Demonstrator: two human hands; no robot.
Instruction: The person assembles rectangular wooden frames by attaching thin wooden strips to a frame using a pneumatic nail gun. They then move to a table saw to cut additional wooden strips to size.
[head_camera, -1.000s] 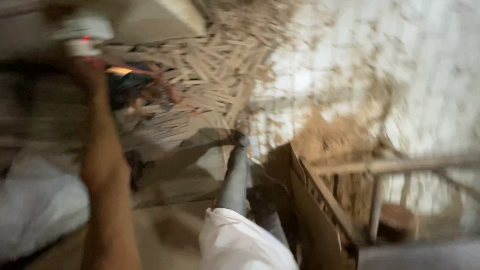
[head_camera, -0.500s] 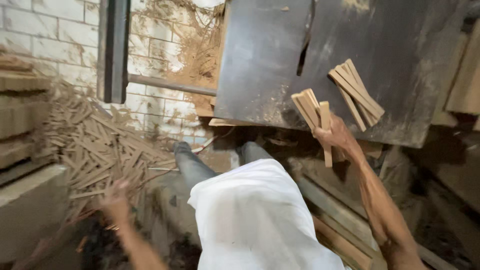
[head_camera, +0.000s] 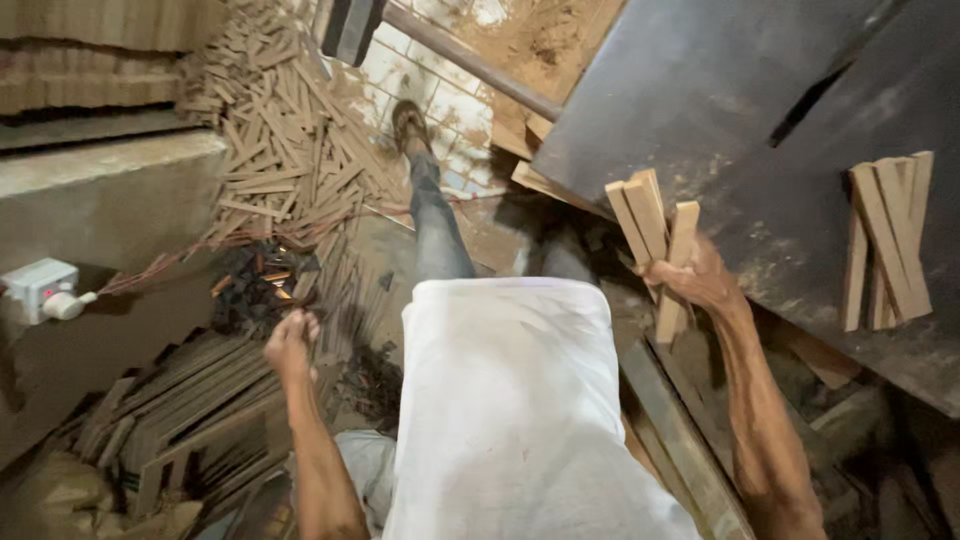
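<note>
Right hand (head_camera: 700, 280): wrapped shut around a small bundle of wooden slats (head_camera: 652, 232), gripped near their lower third, at the near edge of the dark metal table (head_camera: 700, 110).
Bundle axis: the slats stand close to upright, long axis running from the palm up toward the table top; the tops fan apart, two leaning left, one leaning slightly right with its lower end poking out below the fist.
Left hand (head_camera: 291, 341): loosely curled, fingers half bent, holding nothing that I can make out; it hangs above the stacked slats (head_camera: 190, 400) on the floor.
Risk, bundle: the fan at the top suggests an uneven hold, so the outer slat could slide out and drop by the legs.
Risk, edge: the fist sits tight against the table rim; a knock there could jar the slats loose.
Risk, footing: the extended foot (head_camera: 408, 122) rests among the loose offcut heap (head_camera: 290, 150), which may shift underfoot.
Farther right: a second cluster of slats (head_camera: 890, 240) lies on the table, well apart from the held bundle.
Left edge: a white switch box (head_camera: 40, 290) on the concrete ledge (head_camera: 110, 200).
</note>
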